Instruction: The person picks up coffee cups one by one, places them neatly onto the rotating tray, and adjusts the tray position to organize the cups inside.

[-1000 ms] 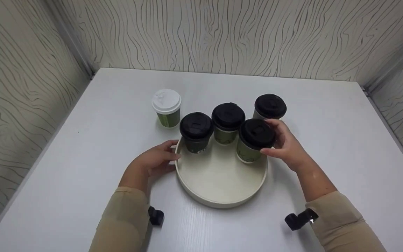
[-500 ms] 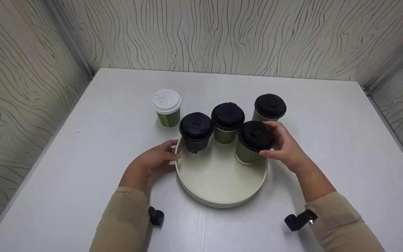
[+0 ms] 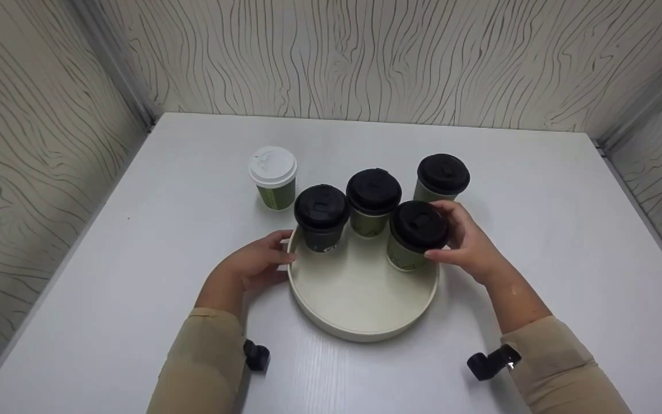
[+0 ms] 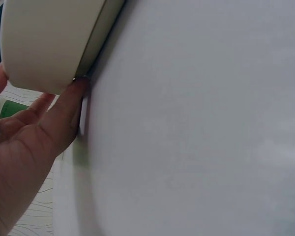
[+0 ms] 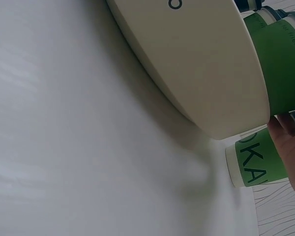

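Observation:
My right hand [image 3: 469,244] holds a green paper coffee cup [image 3: 405,253] with a black lid, its thumb on the near side and fingers round the right. The cup stands upright inside the right part of a round cream tray [image 3: 360,299]. My left hand [image 3: 256,259] grips the tray's left edge; in the left wrist view its fingers [image 4: 64,108] reach the tray's lower edge. A dark coffee cup [image 3: 322,215] and a green one [image 3: 372,198], both black-lidded, stand at the tray's back. In the right wrist view, the right hand [image 5: 292,147] shows only partly.
Behind the tray on the left stands a white-lidded green cup [image 3: 276,178] on the white table [image 3: 135,276]. Another black-lidded cup [image 3: 443,175] stands on the table behind my right hand, partly hidden. Wood-patterned panels [image 3: 337,57] close in the back and sides.
My right hand and its cup have shifted slightly towards me and a little left. My left hand and the tray look unmoved.

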The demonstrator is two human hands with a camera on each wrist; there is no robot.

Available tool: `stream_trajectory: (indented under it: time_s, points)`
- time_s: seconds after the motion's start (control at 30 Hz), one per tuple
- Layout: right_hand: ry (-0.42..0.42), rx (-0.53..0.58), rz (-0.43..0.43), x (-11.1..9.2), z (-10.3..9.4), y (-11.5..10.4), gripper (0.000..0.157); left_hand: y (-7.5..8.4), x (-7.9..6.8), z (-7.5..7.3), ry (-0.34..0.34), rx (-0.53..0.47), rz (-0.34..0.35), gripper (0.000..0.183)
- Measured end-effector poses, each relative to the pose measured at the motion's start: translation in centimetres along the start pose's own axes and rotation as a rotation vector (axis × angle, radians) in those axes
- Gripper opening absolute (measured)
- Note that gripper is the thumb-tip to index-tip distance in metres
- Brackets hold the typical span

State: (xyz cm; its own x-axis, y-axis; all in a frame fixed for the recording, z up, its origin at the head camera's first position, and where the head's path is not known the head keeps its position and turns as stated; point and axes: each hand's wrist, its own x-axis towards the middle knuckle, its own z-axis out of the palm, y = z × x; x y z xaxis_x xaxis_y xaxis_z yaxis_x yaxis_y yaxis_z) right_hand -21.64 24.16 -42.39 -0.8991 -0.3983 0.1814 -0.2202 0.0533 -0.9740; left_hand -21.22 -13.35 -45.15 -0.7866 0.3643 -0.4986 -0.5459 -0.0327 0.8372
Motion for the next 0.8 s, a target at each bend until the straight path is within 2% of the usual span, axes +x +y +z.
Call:
stream_trajectory:
  time_s: [0.27,0.5,0.8]
  points:
    - [-0.025,-0.036,-0.014,-0.04,-0.03,-0.37,0.079,-0.13,0.05,-0.03,-0.013,-0.008,0.006,0.062]
    - [-0.032,-0.051,-0.022,-0.03,-0.23,-0.46,0.078,-0.55,0.57,-0.68,-0.052,0.014,0.008,0.063]
    - [-0.05,-0.072,-0.009,0.07,-0.52,-0.58,0.079,-0.24,0.06,-0.16,-0.037,-0.031,0.018,0.061]
